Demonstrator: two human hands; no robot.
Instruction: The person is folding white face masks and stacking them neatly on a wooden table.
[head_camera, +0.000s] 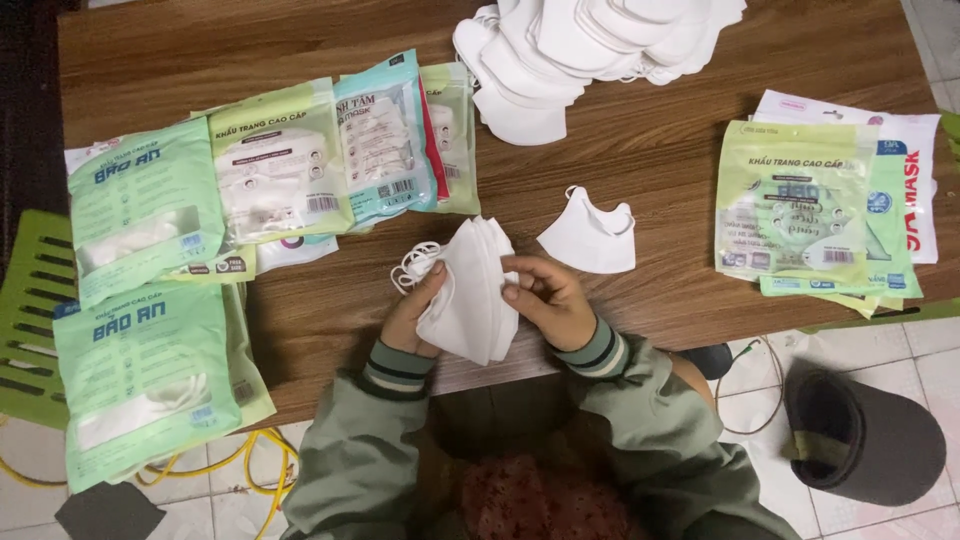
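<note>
Stack of folded white masks (470, 290) is pinched by left hand (412, 315) & right hand (548, 300) at near table (650, 140) edge; long axis near–far, ear loops (412, 265) pointed left.

We wear a padded jacket of muted grey-green, its fabric creased and puffy along both sleeves. Each sleeve ends in a ribbed knit cuff striped in dark and pale green bands, snug at the wrist. Our left hand (415, 312) and right hand (550, 298) are bare, with no gloves, rings or watch showing. Our lap shows a fuzzy reddish-brown garment.
</note>
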